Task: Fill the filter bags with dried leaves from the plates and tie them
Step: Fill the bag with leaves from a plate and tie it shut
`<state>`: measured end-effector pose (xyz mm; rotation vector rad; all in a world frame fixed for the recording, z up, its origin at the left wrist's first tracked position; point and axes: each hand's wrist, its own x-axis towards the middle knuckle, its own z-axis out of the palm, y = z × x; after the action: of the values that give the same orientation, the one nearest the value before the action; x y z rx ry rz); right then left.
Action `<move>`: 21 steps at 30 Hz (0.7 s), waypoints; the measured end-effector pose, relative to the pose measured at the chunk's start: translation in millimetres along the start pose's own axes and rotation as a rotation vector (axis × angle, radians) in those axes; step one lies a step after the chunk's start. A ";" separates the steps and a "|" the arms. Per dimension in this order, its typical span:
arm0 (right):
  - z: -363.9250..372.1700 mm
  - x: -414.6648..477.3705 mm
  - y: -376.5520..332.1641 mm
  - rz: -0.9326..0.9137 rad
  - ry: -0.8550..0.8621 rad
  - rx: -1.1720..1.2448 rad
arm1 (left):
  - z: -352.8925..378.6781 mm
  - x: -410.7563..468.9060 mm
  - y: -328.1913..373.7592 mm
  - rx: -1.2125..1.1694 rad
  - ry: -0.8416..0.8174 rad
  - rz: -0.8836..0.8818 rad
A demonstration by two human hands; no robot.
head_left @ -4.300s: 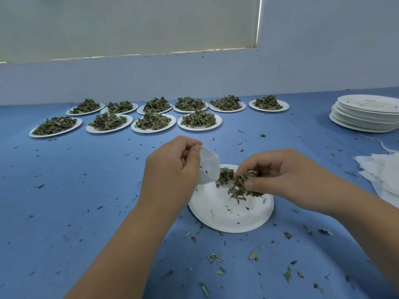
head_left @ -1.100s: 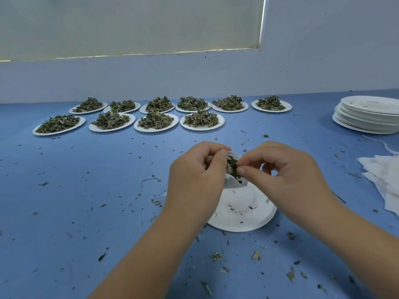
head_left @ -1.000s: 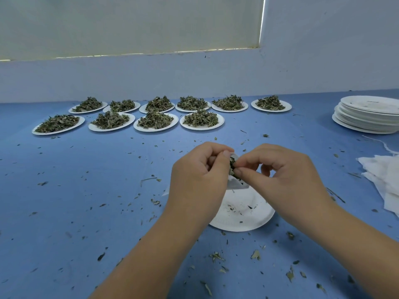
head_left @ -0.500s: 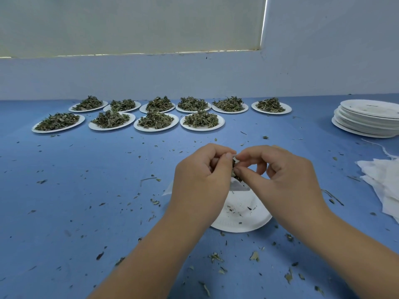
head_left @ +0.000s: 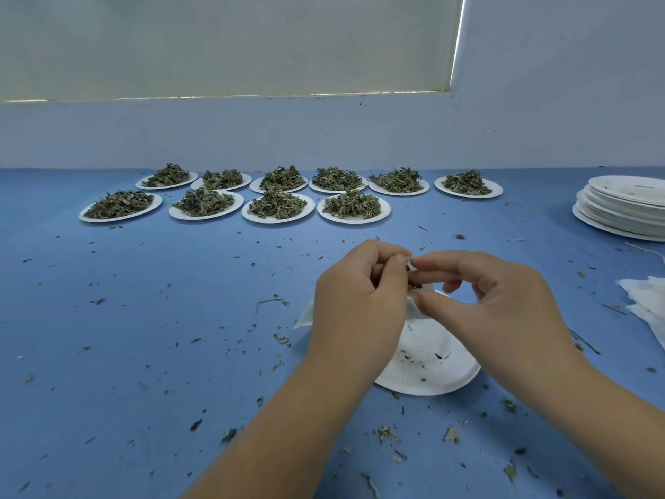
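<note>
I see left grip (head_left: pixel 356 300) and right grip (head_left: pixel 496 307) both pinching filter bag (head_left: pixel 419 312) mouth | near plate (head_left: pixel 431 376) almost emptied | bag untied, I judge | ten heaped plates (head_left: pixel 354 220) left

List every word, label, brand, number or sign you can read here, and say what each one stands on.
None: no readable text shows anywhere.
The filter bag pinched between the left hand and the right hand, the near plate, the ten plates of dried leaves, the stack of empty plates, the white pile at the right edge, the blue table and the wall are all unmarked.
</note>
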<state>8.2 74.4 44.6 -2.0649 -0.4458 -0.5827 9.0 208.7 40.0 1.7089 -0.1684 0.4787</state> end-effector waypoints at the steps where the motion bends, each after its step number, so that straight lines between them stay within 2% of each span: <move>1: 0.2 0.0 -0.9 -0.009 0.014 -0.023 | 0.5 -0.3 0.0 0.006 -0.003 0.006; 7: 3.1 4.6 -8.0 -0.086 0.069 -0.176 | 0.4 -2.9 3.5 -0.010 0.003 0.007; 18: 1.0 39.6 -6.9 0.051 0.025 0.071 | -4.4 -1.3 9.0 -0.126 0.060 0.038; 19: 0.0 45.1 -6.1 0.081 -0.015 0.078 | -5.1 -0.7 9.3 -0.129 0.070 0.040; 21: -3.1 55.1 -4.5 0.201 -0.212 0.123 | -7.3 1.3 9.1 -0.137 0.087 0.037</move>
<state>50.5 78.9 80.1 -2.0308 -0.3791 -0.2128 5.1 214.1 49.7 1.5505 -0.1661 0.5561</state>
